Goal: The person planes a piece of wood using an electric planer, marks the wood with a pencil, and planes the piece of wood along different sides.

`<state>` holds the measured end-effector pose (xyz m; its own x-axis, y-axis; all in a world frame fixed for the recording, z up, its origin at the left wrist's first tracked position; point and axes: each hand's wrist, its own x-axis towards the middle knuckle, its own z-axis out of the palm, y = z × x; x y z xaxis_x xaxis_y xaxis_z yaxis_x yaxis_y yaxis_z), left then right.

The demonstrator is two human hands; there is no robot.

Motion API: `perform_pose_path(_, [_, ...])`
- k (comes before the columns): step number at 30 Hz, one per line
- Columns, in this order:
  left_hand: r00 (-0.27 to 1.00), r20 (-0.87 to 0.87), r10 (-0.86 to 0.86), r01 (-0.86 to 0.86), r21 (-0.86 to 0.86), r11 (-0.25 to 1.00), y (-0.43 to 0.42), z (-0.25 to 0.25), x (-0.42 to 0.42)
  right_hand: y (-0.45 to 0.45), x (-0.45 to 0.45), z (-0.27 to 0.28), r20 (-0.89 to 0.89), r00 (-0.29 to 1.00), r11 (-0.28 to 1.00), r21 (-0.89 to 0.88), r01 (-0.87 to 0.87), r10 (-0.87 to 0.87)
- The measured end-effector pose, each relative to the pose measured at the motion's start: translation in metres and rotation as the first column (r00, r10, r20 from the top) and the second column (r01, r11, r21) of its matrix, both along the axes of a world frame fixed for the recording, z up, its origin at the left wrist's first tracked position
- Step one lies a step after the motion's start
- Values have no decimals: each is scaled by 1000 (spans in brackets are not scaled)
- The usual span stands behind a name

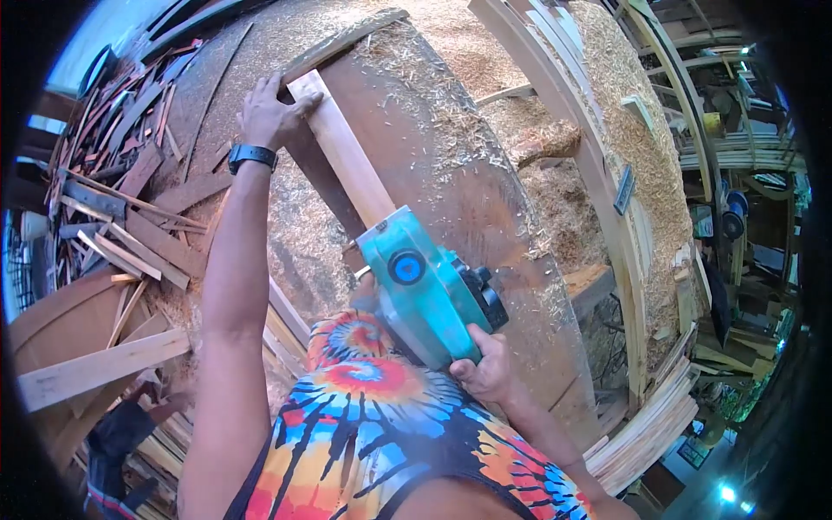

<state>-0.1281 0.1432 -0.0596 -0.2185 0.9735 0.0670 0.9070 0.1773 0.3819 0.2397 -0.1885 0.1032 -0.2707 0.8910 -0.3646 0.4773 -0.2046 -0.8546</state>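
Note:
A teal electric planer (414, 260) with a blue round knob-like part rests on the near end of a pale wooden board (348, 158). My right hand (487, 364) is closed around the planer's rear handle. At the board's far end, my left hand (276, 111) grips it, with the thumb on the top face and the other fingers over the left edge. A dark watch (251, 156) is on that wrist. The board lies on a brown worktop (468, 221) strewn with shavings. The planer's body hides the near part of the board.
A wooden strip (347, 42) lies across the worktop's far edge. Long planks (598, 165) run along the right, amid heaps of shavings (546, 195). Scrap wood (130, 130) is piled at the left. Part of another person (117, 442) shows at lower left.

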Motion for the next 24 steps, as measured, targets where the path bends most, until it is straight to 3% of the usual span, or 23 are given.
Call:
perform_pose_path(3, [1000,-26,18,-17,43,999,-6,-1,3,21,-6,0,10,999,999,-14,-34,34])
perform_pose_path(7, [920,382,-84,68,54,996,2,-4,-25,60,-25,2,0,998,998,17,-60,60])
perform_pose_path(10, [695,718,-28,-20,59,998,-3,-5,-37,94,-43,-1,-3,997,992,105,-75,76])
perform_pose_path(13, [532,847,-9,-20,23,1000,-11,8,-50,131,-65,2,-18,996,990,113,-82,85])
perform_pose_path(15, [313,948,53,-85,-28,996,-15,19,-55,159,-84,-2,-4,997,984,159,-77,78])
perform_pose_path(17, [126,989,83,-88,-72,993,-17,21,-63,187,-106,-6,-16,998,974,217,-62,67])
perform_pose_path(21, [-91,995,52,-78,-59,995,-22,19,-74,257,-161,-11,-42,998,929,370,-25,44])
perform_pose_path(24, [-191,980,57,-238,-102,966,-30,14,-69,304,-191,-13,-15,999,912,410,-29,38])
